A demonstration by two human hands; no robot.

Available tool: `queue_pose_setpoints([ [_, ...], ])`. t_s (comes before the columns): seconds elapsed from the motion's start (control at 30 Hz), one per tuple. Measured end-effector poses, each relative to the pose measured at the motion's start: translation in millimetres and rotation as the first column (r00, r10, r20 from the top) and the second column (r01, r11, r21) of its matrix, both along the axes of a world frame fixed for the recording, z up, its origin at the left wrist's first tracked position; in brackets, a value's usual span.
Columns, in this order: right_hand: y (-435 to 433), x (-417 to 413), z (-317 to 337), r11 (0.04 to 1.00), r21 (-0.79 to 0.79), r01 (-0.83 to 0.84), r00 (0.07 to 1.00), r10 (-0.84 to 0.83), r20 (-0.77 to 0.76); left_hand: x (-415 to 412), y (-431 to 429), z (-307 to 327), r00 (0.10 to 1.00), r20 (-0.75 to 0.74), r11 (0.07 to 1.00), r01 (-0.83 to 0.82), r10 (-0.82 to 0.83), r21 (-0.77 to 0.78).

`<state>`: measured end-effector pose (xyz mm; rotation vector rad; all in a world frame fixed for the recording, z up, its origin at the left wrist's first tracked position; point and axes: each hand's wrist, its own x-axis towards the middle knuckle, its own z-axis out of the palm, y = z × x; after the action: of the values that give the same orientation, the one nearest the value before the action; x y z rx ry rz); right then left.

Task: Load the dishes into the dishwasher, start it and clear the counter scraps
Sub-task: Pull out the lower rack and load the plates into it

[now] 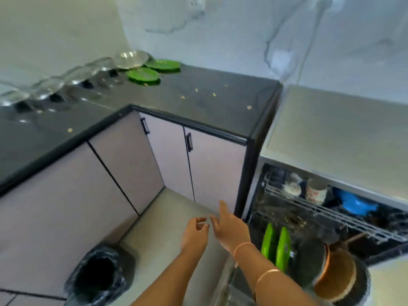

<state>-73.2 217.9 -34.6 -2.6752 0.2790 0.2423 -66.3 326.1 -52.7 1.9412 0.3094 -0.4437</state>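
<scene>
Head view: both hands hover at lower centre, above the floor. The left hand [195, 234] has curled fingers (whether they pinch anything, I cannot tell). The right hand [229, 230] is loose, fingers apart. The dishwasher [276, 206] stands open at lower right, with green plates [269, 241] upright inside. Scraps [183, 97] dot the counter [220, 102] at upper centre.

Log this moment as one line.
dishwasher open, partly loaded | two green plates, scraps on counter | left hand curled, right hand open
</scene>
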Motion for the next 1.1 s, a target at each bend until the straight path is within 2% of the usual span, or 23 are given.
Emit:
queue_pose_setpoints([
  [0.17, 52, 65, 39, 0.996, -0.045, -0.071, 0.989, 0.076, 0.124, 67, 59, 33, 0.996, 0.078, 0.999, -0.046, 0.046, -0.009],
  [0.27, 80, 116, 56, 0.997, -0.074, -0.016, 0.979, 0.031, 0.201, 116, 101, 52, 0.990, 0.138, 0.999, -0.034, 0.038, -0.028],
  [0.37, 125, 173, 76, 0.998, -0.017, 0.068, 0.955, -0.060, 0.292, 176, 153, 74, 0.974, 0.224, 1.000, -0.016, 0.018, -0.010],
  [0.6, 206, 278, 105, 0.988, 0.119, 0.096, 0.916, -0.135, 0.379, 290, 246, 126, 0.940, 0.340, 0.999, -0.040, 0.040, -0.008],
  [0.8, 213, 356, 121, 0.997, 0.054, 0.059, 0.909, -0.076, 0.410, 361, 252, 138, 0.919, 0.392, 0.998, -0.030, 0.046, -0.048],
  [1.1, 166, 543, 125, 0.993, 0.101, 0.057, 0.888, -0.097, 0.450, 500, 230, 139, 0.888, 0.460, 0.997, -0.055, 0.024, 0.054],
])
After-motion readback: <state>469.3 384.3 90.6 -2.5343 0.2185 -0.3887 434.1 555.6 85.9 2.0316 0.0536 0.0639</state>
